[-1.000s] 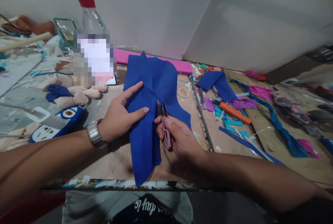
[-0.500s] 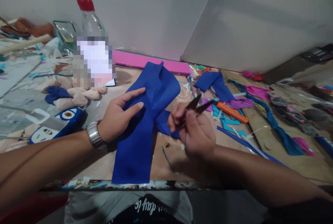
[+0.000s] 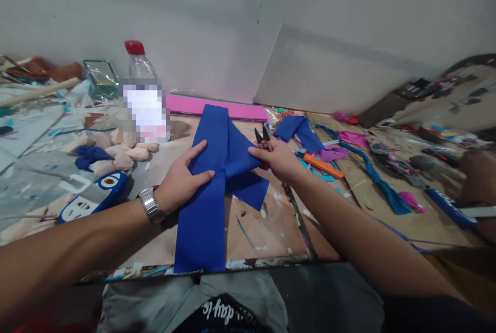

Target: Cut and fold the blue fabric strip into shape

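A long blue fabric strip (image 3: pixel 201 219) lies folded and crossed over itself on the tabletop, its near end reaching the front edge. My left hand (image 3: pixel 182 180), with a metal-band watch on its wrist, rests flat on the strip with thumb and forefinger spread. My right hand (image 3: pixel 277 160) holds small dark thread snips (image 3: pixel 262 136), their blades apart and pointing away from me. The thumb of that hand also pinches the turned-back side of the fabric. Its lower fingers are mostly hidden.
Behind the fabric lies a pink strip (image 3: pixel 217 108). To the left are a phone (image 3: pixel 147 111), a red-capped bottle (image 3: pixel 141 64), peach bundles (image 3: pixel 135 154) and a blue-and-white device (image 3: pixel 95 196). An orange cutter (image 3: pixel 323 165) and scraps lie right. A blurred person's hand (image 3: pixel 480 173) shows far right.
My right hand has moved up and away from me with the snips and now pinches the fabric. The far part of the strip lies flatter and straighter. My left hand remains on it.
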A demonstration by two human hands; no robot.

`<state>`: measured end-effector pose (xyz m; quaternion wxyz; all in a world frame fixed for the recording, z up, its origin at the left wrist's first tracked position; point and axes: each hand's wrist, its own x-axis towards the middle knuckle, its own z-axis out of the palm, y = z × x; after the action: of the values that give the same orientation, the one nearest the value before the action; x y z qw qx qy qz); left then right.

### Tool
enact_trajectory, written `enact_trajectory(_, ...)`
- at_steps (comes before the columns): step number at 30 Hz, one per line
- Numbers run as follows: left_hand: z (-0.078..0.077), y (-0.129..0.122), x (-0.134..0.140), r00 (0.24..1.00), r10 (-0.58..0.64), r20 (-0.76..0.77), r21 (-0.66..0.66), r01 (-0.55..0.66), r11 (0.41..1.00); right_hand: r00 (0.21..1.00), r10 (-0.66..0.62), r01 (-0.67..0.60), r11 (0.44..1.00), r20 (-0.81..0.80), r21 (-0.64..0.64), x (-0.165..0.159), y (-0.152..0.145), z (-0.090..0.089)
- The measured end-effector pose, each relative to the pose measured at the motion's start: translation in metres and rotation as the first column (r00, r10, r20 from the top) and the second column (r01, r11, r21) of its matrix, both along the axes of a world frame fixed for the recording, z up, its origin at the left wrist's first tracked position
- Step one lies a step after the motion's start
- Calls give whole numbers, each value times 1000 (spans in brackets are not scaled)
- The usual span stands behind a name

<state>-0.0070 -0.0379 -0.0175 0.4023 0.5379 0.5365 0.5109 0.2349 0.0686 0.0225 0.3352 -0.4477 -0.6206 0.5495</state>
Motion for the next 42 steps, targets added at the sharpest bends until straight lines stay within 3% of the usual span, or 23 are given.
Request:
enact_trajectory(7, 0, 1, 2, 999, 40, -24, -21, -40, 999, 997, 31, -39, 991, -66, -132, 9, -4, 2)
enact_trajectory(12, -5, 3, 3, 997, 82, -9, -31, -82, 996, 981, 123, -116, 992, 148, -56, 16, -5, -4)
enact_trajectory(15, -6, 3, 2, 996, 84, -21, -28, -85, 996, 974, 94, -84, 995, 204, -59, 22, -3, -3)
enact_trajectory(19, -6, 2, 2, 996, 87, -32, -39, -88, 995, 984, 111, -85, 980, 142, -178, 26, 3, -4)
enact_trajectory(21, -5, 2, 2, 996, 80, -29, -54, -82, 995, 994, 55, -40, 989, 98, -144, 26, 3, -4)
enact_trajectory(24, -6, 2, 2, 996, 72, -48, -55, -75, 996, 991, -61, 53, 996, -122, -71, 20, -6, 1)
enact_trajectory(26, -7, 2, 1, 996, 66, -60, -57, -69, 996, 951, -60, 15, 988, -304, -151, 10, -22, 9)
enact_trajectory(30, -7, 3, 1, 997, 59, -50, -85, -63, 994, 899, 5, -219, 871, -437, -440, -9, -58, 16)
enact_trajectory(34, -3, 2, 2, 990, 110, -86, -112, -120, 986, 895, 14, -311, 736, -446, -602, -15, -78, 3)
enact_trajectory(36, -1, 1, 2, 987, 136, -91, -132, -147, 980, 901, 19, -324, 696, -434, -641, -14, -81, -7)
enact_trajectory(42, 3, 0, 3, 980, 187, -64, -143, -194, 970, 933, 115, -312, 726, -340, -612, -8, -84, -20)
